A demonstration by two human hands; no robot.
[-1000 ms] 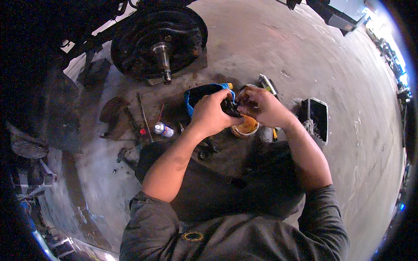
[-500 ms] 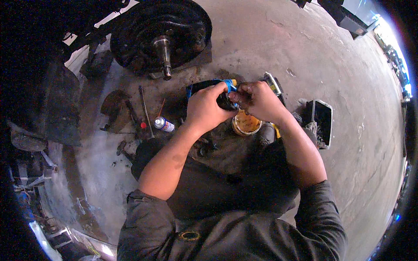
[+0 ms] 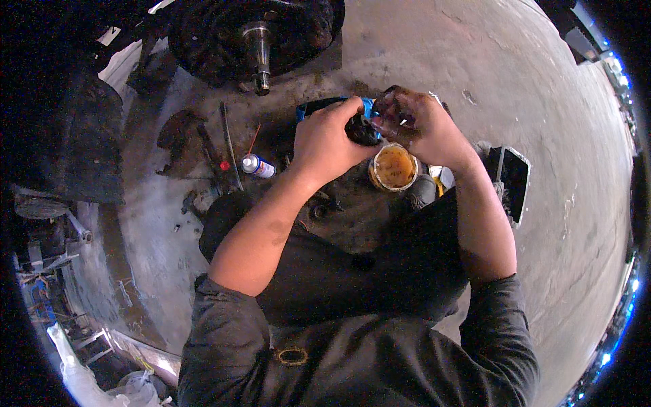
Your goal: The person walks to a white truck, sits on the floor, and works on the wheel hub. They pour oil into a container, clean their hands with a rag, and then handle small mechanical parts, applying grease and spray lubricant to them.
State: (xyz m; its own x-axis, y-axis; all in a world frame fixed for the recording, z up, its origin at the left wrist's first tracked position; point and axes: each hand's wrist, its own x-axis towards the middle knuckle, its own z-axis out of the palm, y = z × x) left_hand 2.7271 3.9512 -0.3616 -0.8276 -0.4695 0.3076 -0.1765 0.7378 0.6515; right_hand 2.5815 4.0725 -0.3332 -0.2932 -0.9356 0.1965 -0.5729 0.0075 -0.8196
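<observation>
My left hand (image 3: 324,141) is wrapped round a black, greasy round part (image 3: 363,130), held up in front of me above the floor. Its thumb lies along the far side, and much of the part is hidden by the palm. To the right of the part, my right hand (image 3: 424,129) has its fingers curled, coated in dark grease. Whatever those fingers hold, if anything, I cannot make out. Just below the right hand stands a round tub (image 3: 375,182) of amber-brown grease. Behind the hands a blue and black object (image 3: 368,106) shows in part.
A metal spindle (image 3: 260,57) juts from a dark round hub plate at the top. On the floor lie a spray can (image 3: 259,165) with a red straw, a long thin rod (image 3: 231,146), and a black tray (image 3: 519,186) at the right. My shoe (image 3: 422,193) is beside the tub.
My right hand has drawn slightly away to the right from the black part, and more of its greasy fingers shows. The left hand keeps its hold. The view has shifted, so the spindle sits higher.
</observation>
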